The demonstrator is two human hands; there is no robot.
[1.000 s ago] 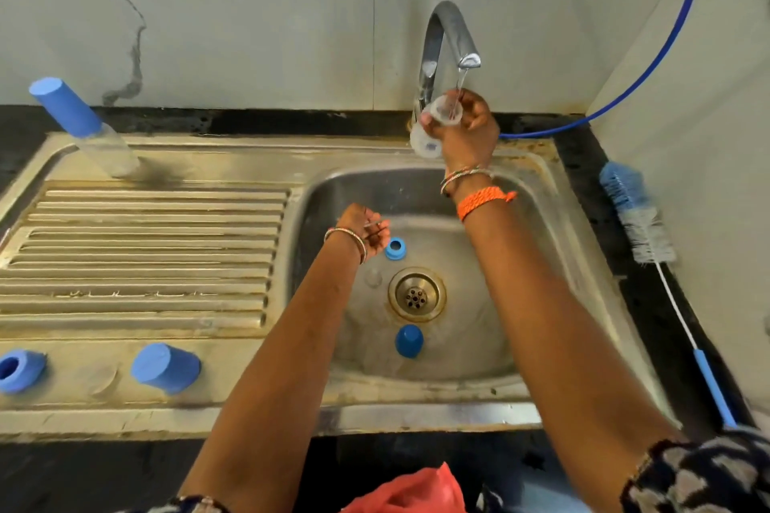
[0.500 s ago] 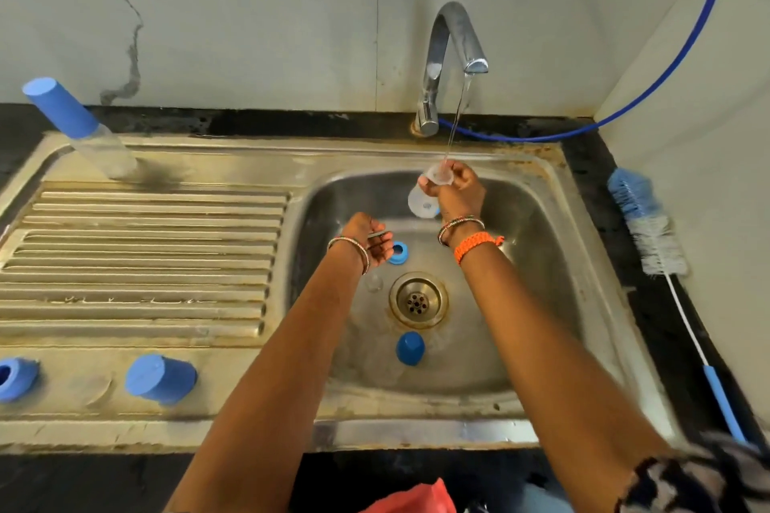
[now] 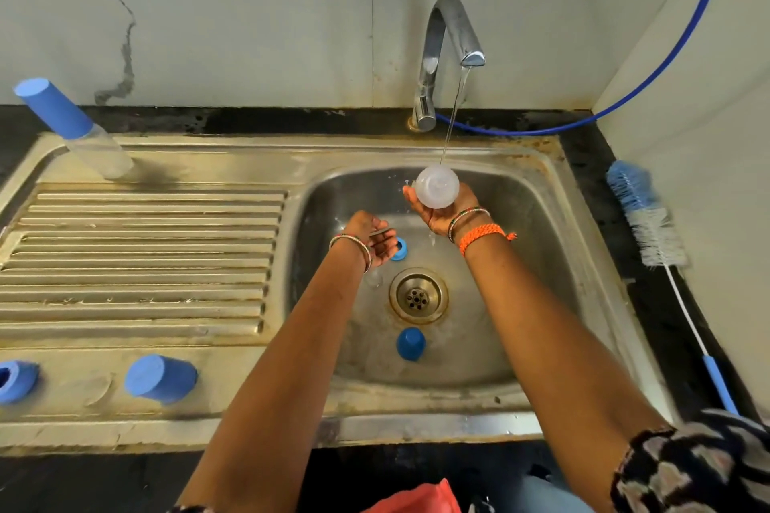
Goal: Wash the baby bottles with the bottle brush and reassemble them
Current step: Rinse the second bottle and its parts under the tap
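My right hand (image 3: 441, 212) grips a small clear baby bottle (image 3: 437, 185) over the sink basin (image 3: 541, 262), with its round end turned toward me. A thin stream of water from the tap (image 3: 452, 54) lands on it. My left hand (image 3: 375, 239) hangs loosely curled and holds nothing, just left of a blue screw ring (image 3: 400, 249) on the basin floor. A blue cap (image 3: 410, 344) stands below the drain (image 3: 418, 296). The bottle brush (image 3: 643, 217) lies on the dark counter to the right, untouched.
A clear bottle with a blue cap (image 3: 71, 125) stands at the far left of the drainboard (image 3: 146, 254). Another blue cap (image 3: 160, 378) and a blue ring (image 3: 14, 381) lie on the sink's front left rim. A blue hose (image 3: 625, 96) runs along the wall.
My right hand came down from the tap spout into the basin and turned the bottle so that its round end faces me. My left hand stayed near the blue ring.
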